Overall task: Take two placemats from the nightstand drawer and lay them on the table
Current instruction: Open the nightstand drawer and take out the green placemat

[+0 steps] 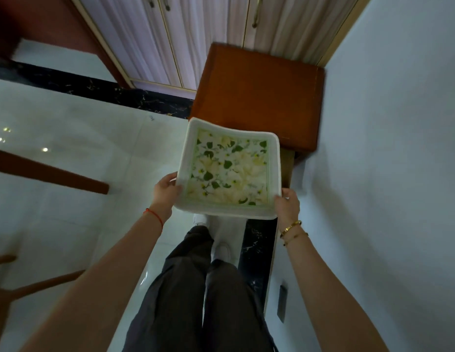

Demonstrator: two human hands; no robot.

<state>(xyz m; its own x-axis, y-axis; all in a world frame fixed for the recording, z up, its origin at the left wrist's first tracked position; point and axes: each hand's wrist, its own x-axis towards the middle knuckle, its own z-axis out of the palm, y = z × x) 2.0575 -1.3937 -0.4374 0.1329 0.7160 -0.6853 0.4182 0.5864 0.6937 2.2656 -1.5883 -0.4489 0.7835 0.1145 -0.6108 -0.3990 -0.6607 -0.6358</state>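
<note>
From the head cam: the left hand [168, 191] pinches the near left corner of the floral placemat [229, 171] and the right hand [287, 204] pinches the near right corner. The placemat is held up, a bit curved, just in front of the brown nightstand [259, 92], over the tiled floor [81, 128]. Can't tell if it's one mat or two stacked.

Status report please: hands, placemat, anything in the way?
The left hand and right hand each grip a near corner of the placemat. Held in air before the nightstand. Nothing seen in the way.
</note>
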